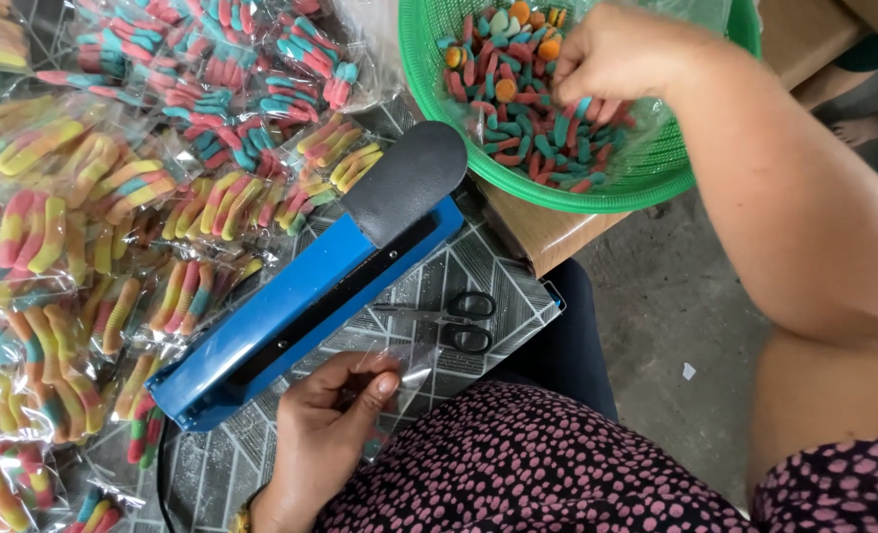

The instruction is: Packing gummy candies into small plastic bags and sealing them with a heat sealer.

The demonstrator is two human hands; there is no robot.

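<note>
Beside the blue sealer (301,306), the left hand (326,434) pinches a clear bag (400,370); beyond the sealer, the right hand (617,54) clenches candies (538,138) inside the green basket (646,183).

The left hand (326,424) holds a small clear plastic bag (400,380) just beside a blue heat sealer (301,306) with a black handle. The right hand (621,54) reaches into a green basket (646,173) of gummy worms (528,128). Black scissors (459,321) lie near the sealer. Sealed candy bags (113,197) cover the surface to the left.
</note>
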